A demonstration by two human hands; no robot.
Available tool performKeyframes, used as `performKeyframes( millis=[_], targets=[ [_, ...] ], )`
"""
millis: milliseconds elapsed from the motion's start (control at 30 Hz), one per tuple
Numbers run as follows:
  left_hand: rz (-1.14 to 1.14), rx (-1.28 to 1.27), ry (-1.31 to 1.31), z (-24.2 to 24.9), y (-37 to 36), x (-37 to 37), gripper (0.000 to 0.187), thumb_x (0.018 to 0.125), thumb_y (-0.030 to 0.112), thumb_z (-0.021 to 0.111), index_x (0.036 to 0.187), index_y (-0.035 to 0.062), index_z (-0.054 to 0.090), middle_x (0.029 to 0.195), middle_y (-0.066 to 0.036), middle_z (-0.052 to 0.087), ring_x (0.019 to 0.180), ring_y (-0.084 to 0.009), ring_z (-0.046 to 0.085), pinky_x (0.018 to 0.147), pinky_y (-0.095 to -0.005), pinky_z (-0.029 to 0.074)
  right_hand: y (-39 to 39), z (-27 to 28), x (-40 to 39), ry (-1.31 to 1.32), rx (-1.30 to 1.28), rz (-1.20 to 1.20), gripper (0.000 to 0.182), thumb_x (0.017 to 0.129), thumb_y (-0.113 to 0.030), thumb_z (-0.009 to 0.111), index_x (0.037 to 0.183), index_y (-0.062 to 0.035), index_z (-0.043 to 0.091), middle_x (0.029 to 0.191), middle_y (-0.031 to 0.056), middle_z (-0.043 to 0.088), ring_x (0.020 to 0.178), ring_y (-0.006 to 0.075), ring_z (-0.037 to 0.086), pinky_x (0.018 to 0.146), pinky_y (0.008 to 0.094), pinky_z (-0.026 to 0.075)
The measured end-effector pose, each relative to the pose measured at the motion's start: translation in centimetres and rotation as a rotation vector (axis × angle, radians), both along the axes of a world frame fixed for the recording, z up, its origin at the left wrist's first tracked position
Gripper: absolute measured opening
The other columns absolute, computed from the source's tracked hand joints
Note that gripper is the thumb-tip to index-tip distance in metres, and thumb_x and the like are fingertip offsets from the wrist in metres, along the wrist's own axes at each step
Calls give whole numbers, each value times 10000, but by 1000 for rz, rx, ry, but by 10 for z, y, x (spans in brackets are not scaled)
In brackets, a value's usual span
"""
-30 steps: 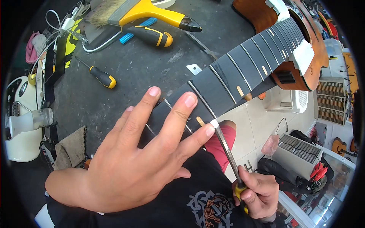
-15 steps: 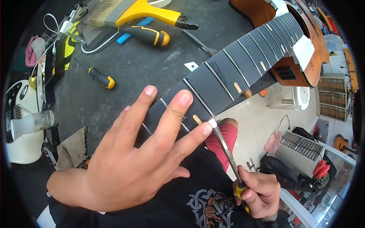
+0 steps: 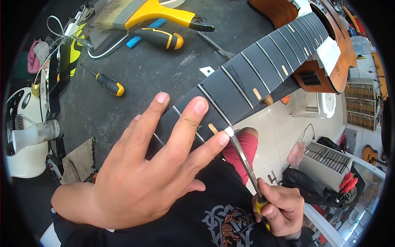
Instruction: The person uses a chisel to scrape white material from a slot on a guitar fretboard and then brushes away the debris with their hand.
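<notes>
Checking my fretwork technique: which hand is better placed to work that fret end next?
Right hand: it grips the file, whose tip sits at the fret end. Left hand lies flat on the fretboard.

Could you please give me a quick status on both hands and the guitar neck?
Left hand flat on guitar neck. Right hand holds file, tip at fret end. Nothing in the way.

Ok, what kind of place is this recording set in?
Most likely a guitar repair workshop. An acoustic guitar lies on a dark workbench, its fretboard under the left hand, while the right hand works a file at a fret end. Another guitar stands behind.
</notes>
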State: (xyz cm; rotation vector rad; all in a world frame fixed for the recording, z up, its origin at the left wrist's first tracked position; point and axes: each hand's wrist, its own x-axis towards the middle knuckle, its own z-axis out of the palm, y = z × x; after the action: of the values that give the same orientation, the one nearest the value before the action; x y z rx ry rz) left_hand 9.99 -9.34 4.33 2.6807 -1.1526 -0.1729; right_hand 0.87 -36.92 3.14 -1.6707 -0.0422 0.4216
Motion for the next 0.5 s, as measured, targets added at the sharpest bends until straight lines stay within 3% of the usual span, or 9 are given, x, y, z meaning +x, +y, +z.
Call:
performKeyframes(
  millis=[500],
  targets=[
    [2, 4, -3, 1, 0, 0, 793, 687, 428, 794, 1365, 61, 607, 1443, -335, 457, 1270, -515, 498, 1080, -547, 449, -2, -1, 3, -27, -5, 37, 468, 1009, -242, 636, 1413, -17, 563, 713, 120, 648, 513, 142, 579, 491, 261, 455]
  ],
)
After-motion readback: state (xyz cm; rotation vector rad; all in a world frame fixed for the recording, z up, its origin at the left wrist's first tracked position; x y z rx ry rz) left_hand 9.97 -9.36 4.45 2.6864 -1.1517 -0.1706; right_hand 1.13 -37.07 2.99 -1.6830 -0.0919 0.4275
